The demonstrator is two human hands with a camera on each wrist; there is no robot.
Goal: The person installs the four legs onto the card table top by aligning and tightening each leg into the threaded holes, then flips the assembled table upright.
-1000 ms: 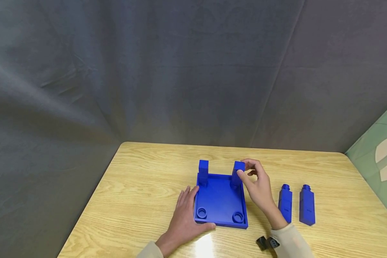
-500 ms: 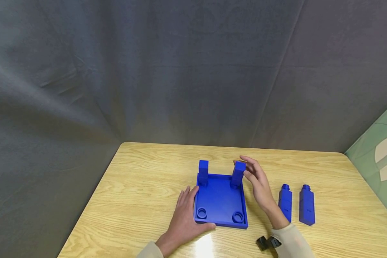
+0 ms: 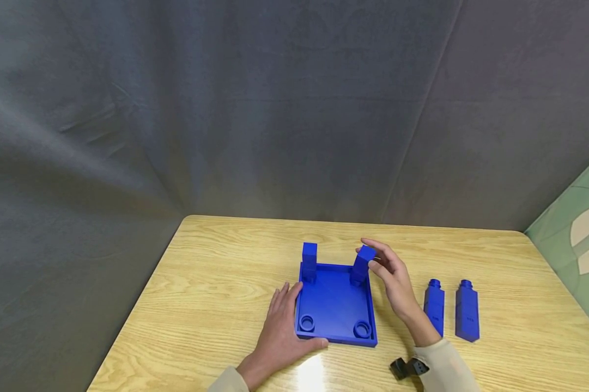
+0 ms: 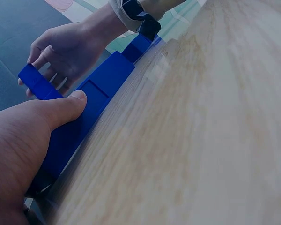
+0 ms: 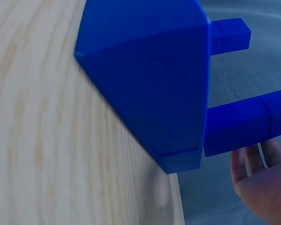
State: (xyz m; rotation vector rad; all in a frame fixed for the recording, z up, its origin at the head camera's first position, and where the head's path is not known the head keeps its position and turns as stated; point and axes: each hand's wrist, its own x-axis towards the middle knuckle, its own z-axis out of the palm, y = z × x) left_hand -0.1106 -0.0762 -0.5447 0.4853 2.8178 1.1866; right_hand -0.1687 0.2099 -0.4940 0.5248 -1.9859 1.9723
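A square blue tabletop (image 3: 335,305) lies with its raised rim and corner sockets facing up. My left hand (image 3: 279,332) holds its near left corner, the thumb along the front edge and fingers along the left side. At the far right corner stands a square blue table leg (image 3: 364,262), leaning a little to the right. My right hand (image 3: 397,288) pinches this leg near its top, the thumb on the near side and fingers behind, partly hidden. Another blue leg (image 3: 310,261) stands upright at the far left corner. The right wrist view shows the gripped leg (image 5: 246,123) against the fingers.
Two loose blue legs (image 3: 434,308) with threaded necks lie on the wooden table (image 3: 201,305) to the right. Both near sockets (image 3: 307,324) hold no leg. A black strapped device (image 3: 406,368) is at the right cuff. Grey curtain (image 3: 294,109) hangs behind the table.
The right thumb and fingers have shifted round the far right leg, and its top has turned and tipped slightly to the right. My left hand and the tabletop stay in place.
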